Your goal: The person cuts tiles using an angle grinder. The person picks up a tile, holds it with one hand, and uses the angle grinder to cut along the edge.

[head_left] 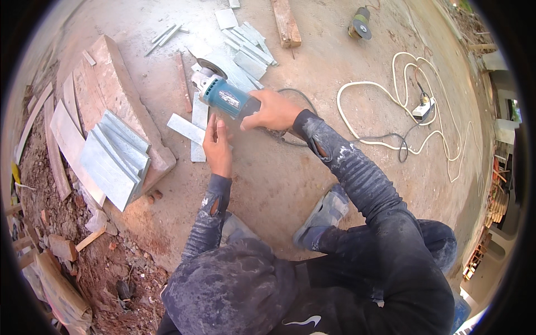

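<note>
My right hand [276,111] is wrapped round the rear of a teal angle grinder [228,99]. Its silver head and dark cutting disc [212,68] point to the upper left, above grey stone strips. Just below the grinder's body is my left hand [218,148], its fingers stretched out and nothing seen in them; I cannot tell whether the fingertips touch the tool. Two flat grey strips [187,129] lie crossed on the ground beside that hand. Beyond the disc spreads a loose pile of cut grey strips [250,62], with pale dust around it.
At left, a stack of grey slabs [115,159] leans on a concrete block [125,92]. A second grinder [360,25] lies at the far right of a timber piece [286,25]. A white cable [365,84] loops toward a power socket [422,109]. Rubble [106,279] covers the lower left.
</note>
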`<state>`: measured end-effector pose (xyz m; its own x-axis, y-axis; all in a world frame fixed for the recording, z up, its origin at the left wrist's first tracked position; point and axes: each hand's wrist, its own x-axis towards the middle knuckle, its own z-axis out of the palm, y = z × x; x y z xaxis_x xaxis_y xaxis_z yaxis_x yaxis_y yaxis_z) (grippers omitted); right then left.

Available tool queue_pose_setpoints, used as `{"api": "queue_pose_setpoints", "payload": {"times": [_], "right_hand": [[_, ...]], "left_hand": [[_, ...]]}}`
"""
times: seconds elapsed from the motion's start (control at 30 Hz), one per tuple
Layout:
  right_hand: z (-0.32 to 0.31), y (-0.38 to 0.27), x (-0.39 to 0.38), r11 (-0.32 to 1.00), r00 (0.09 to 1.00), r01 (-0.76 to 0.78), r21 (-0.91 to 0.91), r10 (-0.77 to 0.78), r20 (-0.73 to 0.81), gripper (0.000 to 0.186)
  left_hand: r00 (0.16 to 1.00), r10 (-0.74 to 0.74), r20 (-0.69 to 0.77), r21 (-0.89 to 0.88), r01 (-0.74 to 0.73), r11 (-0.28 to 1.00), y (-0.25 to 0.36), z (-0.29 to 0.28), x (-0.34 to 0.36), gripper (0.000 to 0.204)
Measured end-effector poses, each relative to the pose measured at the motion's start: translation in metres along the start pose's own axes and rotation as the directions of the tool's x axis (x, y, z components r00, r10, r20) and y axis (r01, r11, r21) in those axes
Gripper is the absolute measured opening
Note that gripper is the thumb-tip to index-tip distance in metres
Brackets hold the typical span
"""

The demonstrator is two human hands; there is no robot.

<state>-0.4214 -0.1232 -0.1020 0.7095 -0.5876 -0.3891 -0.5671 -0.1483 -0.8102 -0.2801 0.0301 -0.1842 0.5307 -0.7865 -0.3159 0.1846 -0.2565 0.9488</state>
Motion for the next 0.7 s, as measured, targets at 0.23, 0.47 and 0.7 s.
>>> {"api": "queue_pose_setpoints", "payload": {"times": [0.23,0.47,0.7], "right_hand": [[0.019,-0.030,-0.019,0.925,0.952,-0.083,0.372,0.184,-0.244,0.046],[0.006,-0.032,-0.041,0.872,0.883,-0.048,0.488,0.266,-0.388,0.042],[-0.040,0.035,-0.048,0.920,0.736,-0.288,0.265,0.390,-0.553,0.055]], "left_hand": [[0.923,0.189,0.336,-0.158,-0.143,0.977,0.037,0.044,-0.063,0.079],[0.886,0.134,0.444,-0.282,-0.003,0.959,0.049,0.056,-0.063,0.078],[0.938,0.316,0.143,0.353,-0.347,0.869,0.035,0.024,-0.022,0.069]]}}
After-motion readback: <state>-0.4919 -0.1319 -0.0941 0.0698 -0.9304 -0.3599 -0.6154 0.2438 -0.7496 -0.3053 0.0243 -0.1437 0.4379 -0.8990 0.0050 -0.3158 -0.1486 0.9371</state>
